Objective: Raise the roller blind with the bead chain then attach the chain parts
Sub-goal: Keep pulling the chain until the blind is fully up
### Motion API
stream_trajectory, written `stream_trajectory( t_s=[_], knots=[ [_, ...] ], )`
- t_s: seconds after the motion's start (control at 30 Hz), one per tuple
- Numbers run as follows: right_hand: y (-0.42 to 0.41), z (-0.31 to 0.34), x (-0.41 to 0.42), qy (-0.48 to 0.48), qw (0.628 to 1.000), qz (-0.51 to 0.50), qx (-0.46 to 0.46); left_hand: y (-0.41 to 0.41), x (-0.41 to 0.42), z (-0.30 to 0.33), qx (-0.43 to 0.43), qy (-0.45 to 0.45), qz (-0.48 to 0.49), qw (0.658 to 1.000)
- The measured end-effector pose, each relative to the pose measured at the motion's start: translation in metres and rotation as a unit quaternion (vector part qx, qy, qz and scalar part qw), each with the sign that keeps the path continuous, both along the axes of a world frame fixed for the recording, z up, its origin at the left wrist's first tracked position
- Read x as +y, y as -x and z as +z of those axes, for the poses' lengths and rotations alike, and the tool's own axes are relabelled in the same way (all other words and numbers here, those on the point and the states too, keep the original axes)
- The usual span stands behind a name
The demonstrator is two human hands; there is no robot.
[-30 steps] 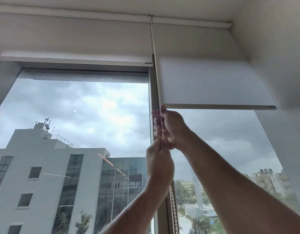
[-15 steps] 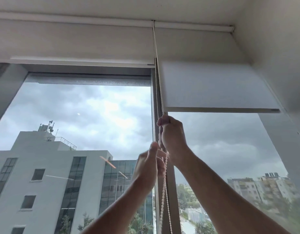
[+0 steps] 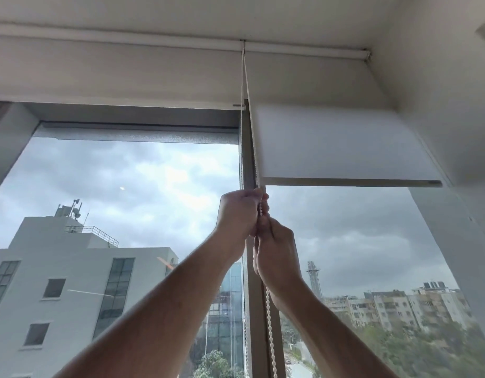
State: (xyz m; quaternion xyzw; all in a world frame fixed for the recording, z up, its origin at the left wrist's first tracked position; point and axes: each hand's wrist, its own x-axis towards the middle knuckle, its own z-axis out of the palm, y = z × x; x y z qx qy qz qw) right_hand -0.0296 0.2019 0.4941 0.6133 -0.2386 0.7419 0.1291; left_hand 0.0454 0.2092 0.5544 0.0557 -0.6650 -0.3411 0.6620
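roller blind (image 3: 342,143): white, mostly raised, bottom bar level | bead chain (image 3: 269,317): white, taut, hanging from roller

both hands, left hand (image 3: 237,214) above right hand (image 3: 276,257), grip the bead chain (image 3: 269,309).

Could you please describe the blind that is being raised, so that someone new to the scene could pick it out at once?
Start at the grey window post that splits the window in two. The roller blind being raised hangs just right of it, beside the bead chain that both hands grip. Unlike the left blind, which is rolled up higher, its bottom bar hangs lower over the glass.
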Motion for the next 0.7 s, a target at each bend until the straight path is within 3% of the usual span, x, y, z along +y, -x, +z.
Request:
stream_trajectory(
  t_s=[0.43, 0.7],
  knots=[
    [-0.002, -0.044, -0.017, 0.049, 0.999, 0.013, -0.002, 0.007, -0.015, -0.043, 0.023, 0.094, 0.101, 0.99],
    [0.003, -0.063, -0.035, 0.011, 0.999, 0.025, 0.019, 0.009, -0.036, -0.061, 0.028, 0.107, 0.135, 0.985]
  ],
)
